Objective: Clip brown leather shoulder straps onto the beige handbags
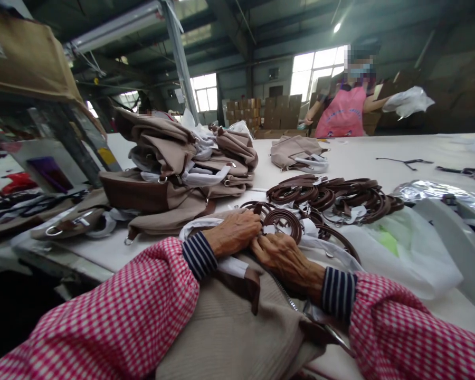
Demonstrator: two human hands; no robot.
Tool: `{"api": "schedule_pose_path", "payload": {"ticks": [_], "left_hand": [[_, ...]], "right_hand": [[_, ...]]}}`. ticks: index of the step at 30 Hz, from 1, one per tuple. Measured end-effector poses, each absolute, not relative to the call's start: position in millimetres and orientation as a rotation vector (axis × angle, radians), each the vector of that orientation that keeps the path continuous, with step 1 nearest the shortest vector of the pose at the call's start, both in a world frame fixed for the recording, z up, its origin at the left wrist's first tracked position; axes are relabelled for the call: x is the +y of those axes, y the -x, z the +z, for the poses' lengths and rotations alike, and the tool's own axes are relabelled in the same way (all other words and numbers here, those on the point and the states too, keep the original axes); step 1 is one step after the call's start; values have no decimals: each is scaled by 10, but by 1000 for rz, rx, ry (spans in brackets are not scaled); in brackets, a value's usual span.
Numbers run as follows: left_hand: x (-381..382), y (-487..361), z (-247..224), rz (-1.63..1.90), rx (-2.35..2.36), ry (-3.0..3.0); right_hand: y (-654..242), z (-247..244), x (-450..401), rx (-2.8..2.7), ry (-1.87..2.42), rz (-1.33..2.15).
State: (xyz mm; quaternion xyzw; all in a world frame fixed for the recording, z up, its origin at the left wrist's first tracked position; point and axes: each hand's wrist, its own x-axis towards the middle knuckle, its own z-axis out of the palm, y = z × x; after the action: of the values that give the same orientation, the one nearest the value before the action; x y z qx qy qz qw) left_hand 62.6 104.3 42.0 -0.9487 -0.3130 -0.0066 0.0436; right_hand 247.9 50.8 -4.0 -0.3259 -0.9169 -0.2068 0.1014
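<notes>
My left hand (237, 232) and my right hand (283, 258) meet above a beige ribbed handbag (237, 322). Both have curled fingers, and what they pinch is hidden between them. Right behind the fingertips is a coiled brown strap (283, 224); whether either hand grips it I cannot tell. The handbag lies in front of me with its zipper (287, 296) along the top. Dark brown trim (254, 287) and a white-wrapped handle (233, 266) show below my left wrist.
A heap of similar handbags (174, 179) rises at the left. More coiled brown straps (332, 195) lie beyond my hands, with white wrapping sheet (415, 253) to the right. Another handbag (296, 150) sits farther back. Across the table, a person in a pink apron (342, 113) holds a plastic bag (409, 101).
</notes>
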Motion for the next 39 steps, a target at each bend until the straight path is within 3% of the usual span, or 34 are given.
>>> {"api": "schedule_pose_path", "payload": {"ticks": [25,32,39], "left_hand": [[887,-532,455,-142,-877,2863],[756,-522,570,-145,-943,2876],[835,-586,528,-98,-895,2841]], "right_hand": [[-2570,11,406,-2629,878,-467],[-2540,70,438,-2621,1249,-311],[-2491,165,449,-2693,1306,-189]]}}
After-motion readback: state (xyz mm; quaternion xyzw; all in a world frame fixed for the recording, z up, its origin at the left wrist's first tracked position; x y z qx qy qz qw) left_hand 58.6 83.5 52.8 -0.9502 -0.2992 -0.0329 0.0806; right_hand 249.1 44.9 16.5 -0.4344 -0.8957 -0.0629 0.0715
